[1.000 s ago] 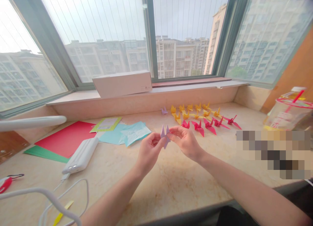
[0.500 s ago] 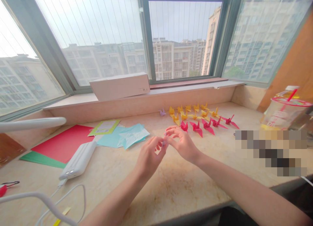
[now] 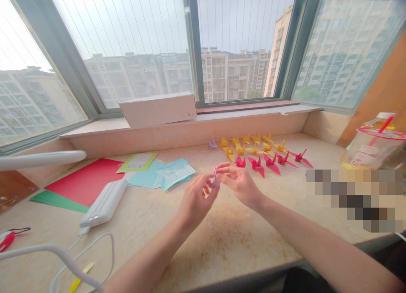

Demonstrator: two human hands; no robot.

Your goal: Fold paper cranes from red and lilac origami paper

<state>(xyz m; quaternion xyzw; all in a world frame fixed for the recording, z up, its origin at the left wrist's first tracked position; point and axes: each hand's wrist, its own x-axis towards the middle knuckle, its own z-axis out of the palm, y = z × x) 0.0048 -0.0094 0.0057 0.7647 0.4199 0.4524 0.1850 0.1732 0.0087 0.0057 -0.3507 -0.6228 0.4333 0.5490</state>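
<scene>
Between my two hands, above the marble-patterned counter, is a small folded purple paper (image 3: pixel 215 179), mostly covered by fingers. My left hand (image 3: pixel 199 195) is closed, pinching it between thumb and fingers from the left. From the right, my right hand (image 3: pixel 238 183) pinches its upper edge with thumb and fingertips. Beyond them stand several yellow paper cranes (image 3: pixel 253 151) and a row of several red paper cranes (image 3: pixel 271 162). One light purple paper crane (image 3: pixel 212 144) sits left of the yellow ones, near the back wall.
Red paper (image 3: pixel 84 181), green paper (image 3: pixel 58 201) and light blue paper (image 3: pixel 174 174) lie at left, beside a white power bank (image 3: pixel 104 202) with a cable. A white box (image 3: pixel 160 111) rests on the sill. A plastic cup (image 3: pixel 368 145) with a red straw stands at right.
The view has shifted slightly. My right fingers have opened a little at the paper, so more of the purple shows. Both hands stay in about the same place.
</scene>
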